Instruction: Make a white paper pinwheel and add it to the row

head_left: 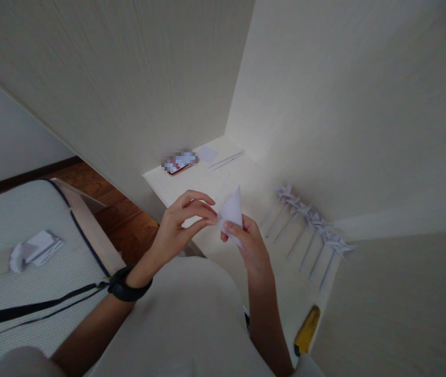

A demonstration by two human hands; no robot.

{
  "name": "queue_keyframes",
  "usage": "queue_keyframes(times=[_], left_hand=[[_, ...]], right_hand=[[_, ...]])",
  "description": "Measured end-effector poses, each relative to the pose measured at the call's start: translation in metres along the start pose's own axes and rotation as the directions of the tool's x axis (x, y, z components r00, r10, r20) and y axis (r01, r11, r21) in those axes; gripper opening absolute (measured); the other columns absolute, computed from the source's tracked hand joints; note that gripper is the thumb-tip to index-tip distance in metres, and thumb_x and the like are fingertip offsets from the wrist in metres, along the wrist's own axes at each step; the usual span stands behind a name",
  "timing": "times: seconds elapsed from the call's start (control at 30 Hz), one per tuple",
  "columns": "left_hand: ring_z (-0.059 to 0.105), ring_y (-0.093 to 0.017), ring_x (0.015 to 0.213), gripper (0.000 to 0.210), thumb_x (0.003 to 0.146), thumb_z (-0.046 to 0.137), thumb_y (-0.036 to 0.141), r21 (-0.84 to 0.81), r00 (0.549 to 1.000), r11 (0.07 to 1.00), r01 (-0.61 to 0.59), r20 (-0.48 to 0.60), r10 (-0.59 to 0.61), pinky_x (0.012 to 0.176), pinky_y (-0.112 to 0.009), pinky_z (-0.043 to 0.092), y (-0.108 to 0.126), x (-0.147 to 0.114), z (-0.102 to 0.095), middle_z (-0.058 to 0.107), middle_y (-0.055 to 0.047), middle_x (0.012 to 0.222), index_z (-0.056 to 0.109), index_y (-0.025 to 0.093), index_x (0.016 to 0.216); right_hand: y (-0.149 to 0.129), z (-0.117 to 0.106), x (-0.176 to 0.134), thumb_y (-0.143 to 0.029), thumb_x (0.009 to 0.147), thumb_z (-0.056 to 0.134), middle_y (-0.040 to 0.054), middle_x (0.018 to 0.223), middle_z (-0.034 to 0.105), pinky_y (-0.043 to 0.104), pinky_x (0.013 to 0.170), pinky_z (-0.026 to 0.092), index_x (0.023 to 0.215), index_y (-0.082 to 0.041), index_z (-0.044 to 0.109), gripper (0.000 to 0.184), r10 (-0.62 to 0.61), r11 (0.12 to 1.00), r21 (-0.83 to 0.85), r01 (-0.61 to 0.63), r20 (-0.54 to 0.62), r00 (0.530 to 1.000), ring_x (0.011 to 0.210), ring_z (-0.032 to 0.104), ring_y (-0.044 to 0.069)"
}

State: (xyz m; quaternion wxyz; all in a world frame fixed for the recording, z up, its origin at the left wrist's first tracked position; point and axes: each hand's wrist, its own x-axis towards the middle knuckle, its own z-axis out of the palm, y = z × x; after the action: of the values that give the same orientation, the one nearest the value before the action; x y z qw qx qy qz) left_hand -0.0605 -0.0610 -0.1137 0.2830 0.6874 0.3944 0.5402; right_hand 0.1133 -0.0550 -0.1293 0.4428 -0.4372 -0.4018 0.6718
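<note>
A folded piece of white paper (232,210), pointed at the top, is held up above the white desktop. My right hand (248,238) grips its lower right part, with the thumb pressed across the front. At the paper's left edge, my left hand (187,217) pinches with thumb and fingertips, the index finger raised a little above. A dark band (128,285) circles my left wrist. To the right of the hands, several white paper pinwheels (309,217) on thin sticks lie in a row on the desktop.
Behind the hands lie a phone (181,162), a flat paper sheet (207,153) and thin white sticks (226,159). A yellow-handled tool (307,330) is near the right edge. Walls enclose the desktop (207,243). A mattress (69,241) at left bears folded paper (36,250).
</note>
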Motion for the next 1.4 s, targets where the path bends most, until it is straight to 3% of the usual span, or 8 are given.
queue_keyframes(times=[0.07,0.17,0.3,0.67,1.07,1.4], left_hand=[[0.063,-0.017,0.095,0.003,0.082,0.071,0.021,-0.139,0.988,0.978,0.156,0.013,-0.156,0.083,-0.028,0.053,0.003,0.001,0.003,0.066,-0.005,0.094,0.072,0.021,0.085],[0.066,-0.015,0.083,0.016,0.077,0.075,0.022,-0.341,0.916,0.851,0.400,0.112,-0.386,0.076,-0.026,0.054,0.007,0.002,0.008,0.067,-0.004,0.093,0.067,0.018,0.091],[0.066,-0.014,0.074,0.017,0.074,0.076,0.022,-0.386,0.825,0.732,0.561,0.191,-0.532,0.073,-0.025,0.053,0.013,0.003,0.014,0.070,-0.003,0.082,0.067,0.016,0.087],[0.066,-0.012,0.061,0.013,0.072,0.076,0.023,-0.437,0.765,0.655,0.617,0.138,-0.629,0.065,-0.020,0.050,0.015,0.008,0.014,0.071,0.001,0.063,0.067,0.015,0.068],[0.068,-0.012,0.063,0.012,0.073,0.076,0.022,-0.503,0.760,0.618,0.604,0.131,-0.636,0.067,-0.020,0.052,0.021,0.006,0.015,0.074,-0.001,0.065,0.069,0.014,0.070],[0.067,-0.010,0.062,0.010,0.075,0.074,0.023,-0.463,0.752,0.628,0.625,0.141,-0.644,0.062,-0.017,0.047,0.022,0.008,0.014,0.074,0.000,0.064,0.069,0.015,0.071]], right_hand=[[-0.002,0.001,-0.001,-0.035,0.069,0.072,-0.0017,0.054,0.062,0.025,0.057,0.042,0.069,-0.016,0.065,0.020,-0.030,0.999,-0.017,0.029,-0.048,0.998,0.052,0.053,0.012],[-0.004,0.003,-0.002,-0.034,0.070,0.072,-0.0019,0.055,0.063,0.025,0.058,0.043,0.071,-0.016,0.065,0.019,-0.070,0.997,-0.035,0.067,-0.103,0.992,0.053,0.055,0.012],[-0.004,0.006,-0.002,-0.033,0.072,0.072,-0.0017,0.057,0.065,0.025,0.058,0.044,0.075,-0.016,0.066,0.018,-0.108,0.993,-0.055,0.101,-0.141,0.984,0.054,0.056,0.012],[-0.003,0.008,-0.004,-0.030,0.075,0.073,-0.0010,0.063,0.071,0.023,0.060,0.050,0.078,-0.017,0.068,0.014,-0.159,0.985,-0.082,0.149,-0.129,0.979,0.059,0.065,0.012],[0.000,0.010,-0.006,-0.031,0.075,0.074,0.0011,0.070,0.074,0.024,0.061,0.051,0.082,-0.016,0.070,0.017,-0.192,0.978,-0.112,0.176,-0.152,0.970,0.062,0.067,0.014],[0.001,0.008,-0.004,-0.032,0.075,0.072,0.0003,0.071,0.070,0.023,0.059,0.047,0.082,-0.017,0.069,0.017,-0.214,0.965,-0.193,0.179,-0.176,0.961,0.064,0.063,0.014]])
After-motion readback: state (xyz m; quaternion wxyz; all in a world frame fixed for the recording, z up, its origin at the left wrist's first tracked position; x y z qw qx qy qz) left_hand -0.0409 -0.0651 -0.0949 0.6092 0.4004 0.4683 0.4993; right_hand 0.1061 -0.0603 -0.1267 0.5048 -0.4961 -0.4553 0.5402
